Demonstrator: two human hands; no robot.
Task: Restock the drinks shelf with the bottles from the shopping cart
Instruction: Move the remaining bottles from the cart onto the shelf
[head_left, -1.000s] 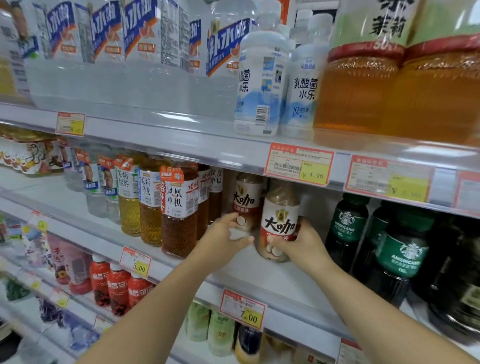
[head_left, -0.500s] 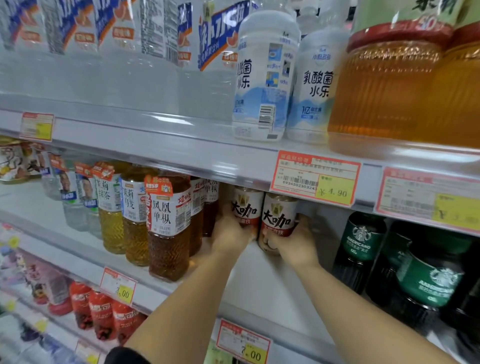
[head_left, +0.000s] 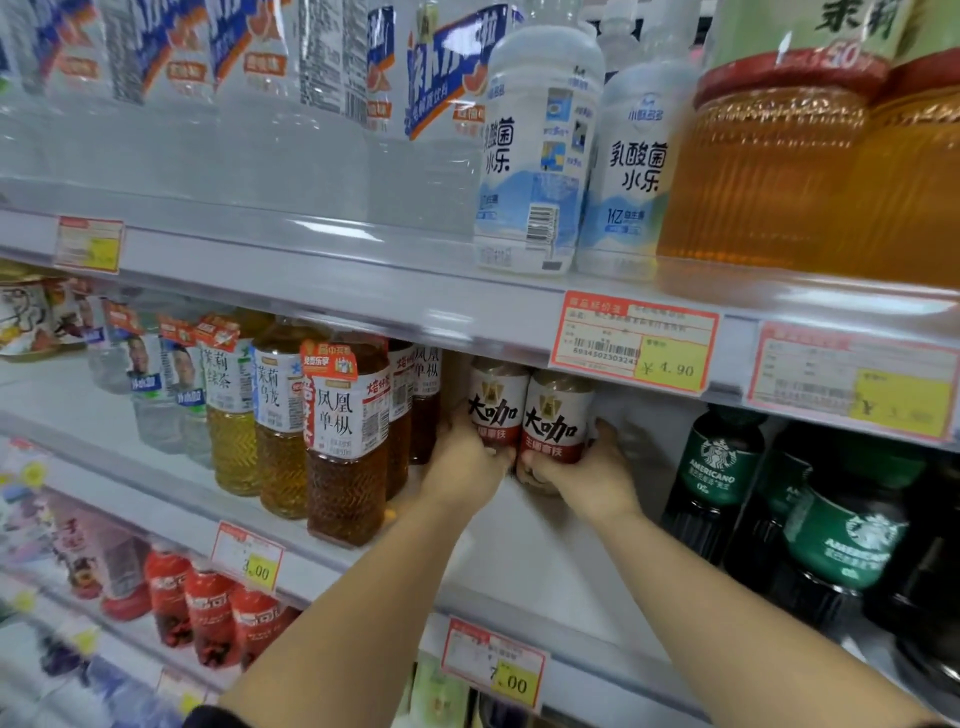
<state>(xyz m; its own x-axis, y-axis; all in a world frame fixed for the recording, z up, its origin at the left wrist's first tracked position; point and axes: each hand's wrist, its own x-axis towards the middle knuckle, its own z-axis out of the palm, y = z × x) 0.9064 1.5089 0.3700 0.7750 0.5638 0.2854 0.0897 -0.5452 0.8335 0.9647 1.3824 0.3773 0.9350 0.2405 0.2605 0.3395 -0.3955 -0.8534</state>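
Both hands reach deep into the middle shelf (head_left: 524, 566), each one closed round a bottle. The left hand (head_left: 465, 460) wraps the left coffee bottle (head_left: 496, 402) low on its body: the fingers curl round the bottle's left side and out of sight behind it, and the thumb lies across the front at the red band of the label. The right hand (head_left: 589, 475) grips the right coffee bottle (head_left: 557, 421) the same way from the other side, with the thumb pressed along the front near the base and the fingers curled round the right flank, one fingertip showing at the label's edge. Neither hand is spread; both clasp snugly with no gap visible between palm and bottle.

The two coffee bottles stand upright and touch side by side, white labels facing out. Their caps are hidden behind the front rail of the upper shelf (head_left: 363, 291). The price tag marked 4.90 (head_left: 635, 340) hangs on that rail just above and to the right of them. Whether their bases rest on the shelf cannot be told, as the hands cover them.

Just to the left of the left hand stands a row of tea bottles (head_left: 345, 441), the nearest one close beside the wrist. To the right, apart from the right hand, stand dark Americano bottles (head_left: 719, 467) with green labels. On the upper shelf stand white yoghurt drink bottles (head_left: 535, 156) and amber bottles (head_left: 763, 171)
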